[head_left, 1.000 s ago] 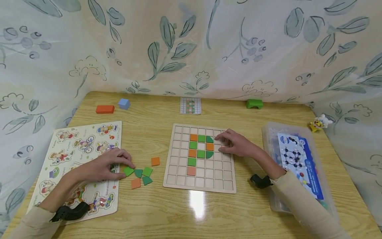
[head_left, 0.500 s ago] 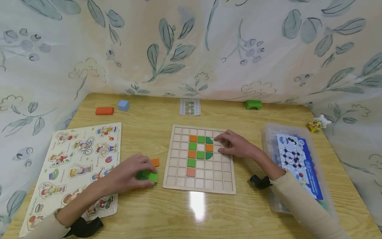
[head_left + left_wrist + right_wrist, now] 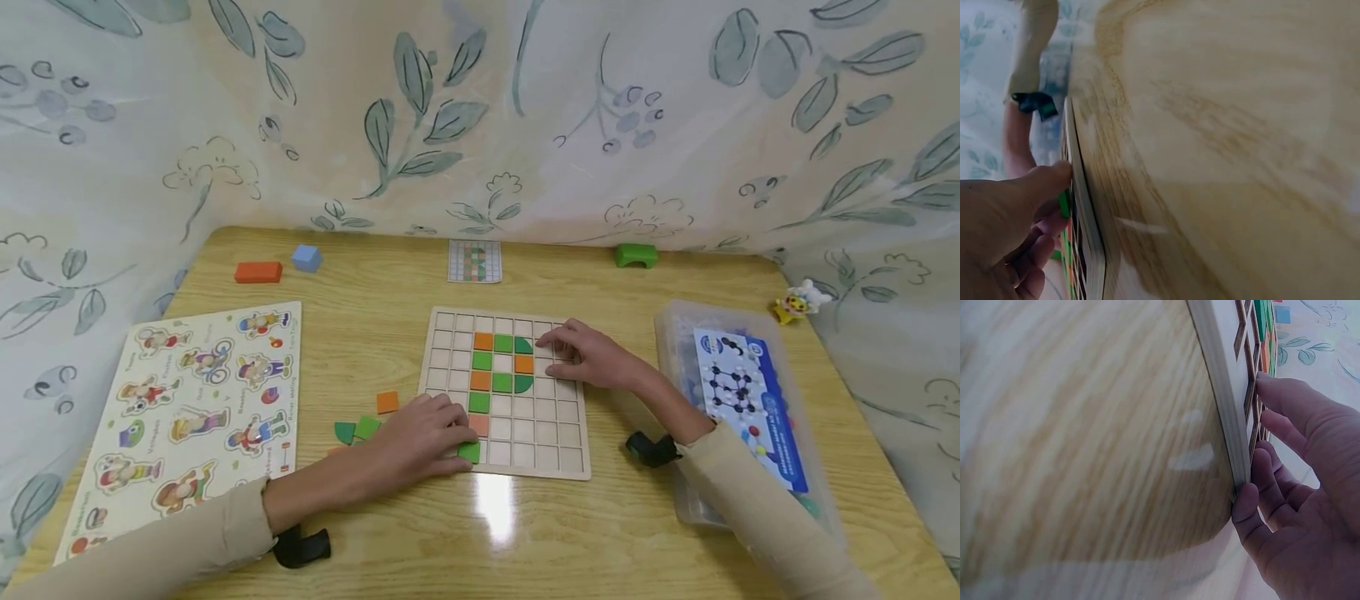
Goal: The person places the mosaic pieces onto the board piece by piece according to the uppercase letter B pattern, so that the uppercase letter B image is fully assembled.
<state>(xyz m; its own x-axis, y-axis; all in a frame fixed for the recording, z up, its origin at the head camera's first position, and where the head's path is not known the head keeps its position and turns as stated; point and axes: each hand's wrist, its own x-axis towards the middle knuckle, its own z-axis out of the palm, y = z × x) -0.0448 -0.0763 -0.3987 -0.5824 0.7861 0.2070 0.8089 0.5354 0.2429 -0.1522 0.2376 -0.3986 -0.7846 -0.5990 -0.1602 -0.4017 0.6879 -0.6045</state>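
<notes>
Wood-grain table, glossy, glare patch just nearside of the grid board. Draped cloth, leaf-and-berry print, closes off the far side and both flanks.

Nearest: left sleeve cuts across the near end of a puzzle board with raised figures. Black strap at each wrist. Left hand pinches a green square tile over the grid's near-left part, just nearside of the pink tile; can't tell if it's seated flat. Same hand covers that corner of the board. Loose tiles beside it: one orange, one green, one dark green quarter-round, another orange mostly behind the forearm. Right hand: fingers relaxed, loosely bent, touching the board's right side, next to the laid tiles. Right sleeve overlaps a clear plastic box. Farther: toy figure, red block, pattern card, blue cube, green arch block.

Left wrist cam: board edge-on, thumb tip at its rim, tile between thumb and fingers; head view gets mostly the back of that hand. Right wrist cam: one fingertip against the board's outer edge; head view hides those lower fingers.
</notes>
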